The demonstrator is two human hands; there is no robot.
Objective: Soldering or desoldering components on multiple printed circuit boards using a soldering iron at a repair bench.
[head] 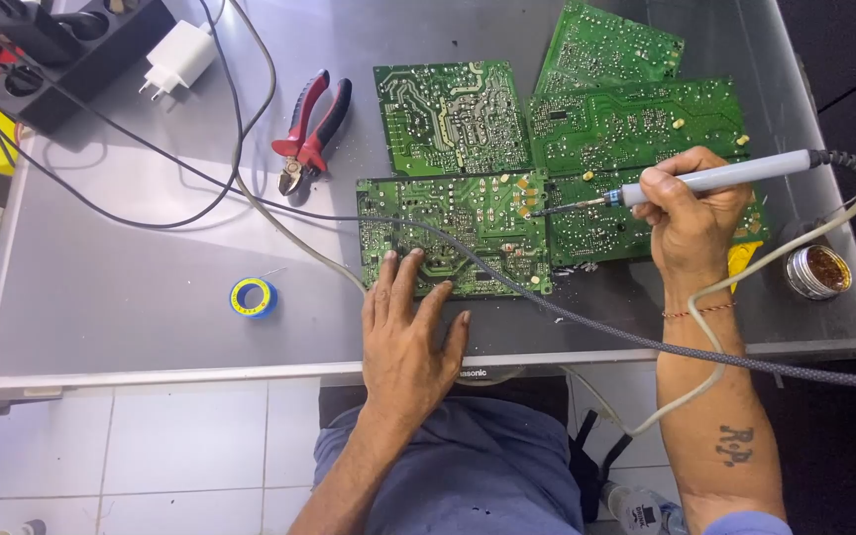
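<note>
My right hand (691, 213) grips a grey soldering iron (720, 176) like a pen. Its tip touches the right end of the nearest green circuit board (468, 213). My left hand (410, 332) lies flat, fingers apart, pressing the front edge of that same board onto the grey panel (131, 297). Three more green circuit boards lie beyond: one at the back middle (451, 117), one at the back right (606, 45) and a large one under my right hand (636, 134).
Red-handled cutters (307, 129) lie left of the boards. A small blue-and-yellow solder spool (253, 296) sits at the front left. A black power strip (61, 45) with a white charger (178, 57) is at the far left corner. A round tin (817, 270) stands at the right. Cables cross the panel.
</note>
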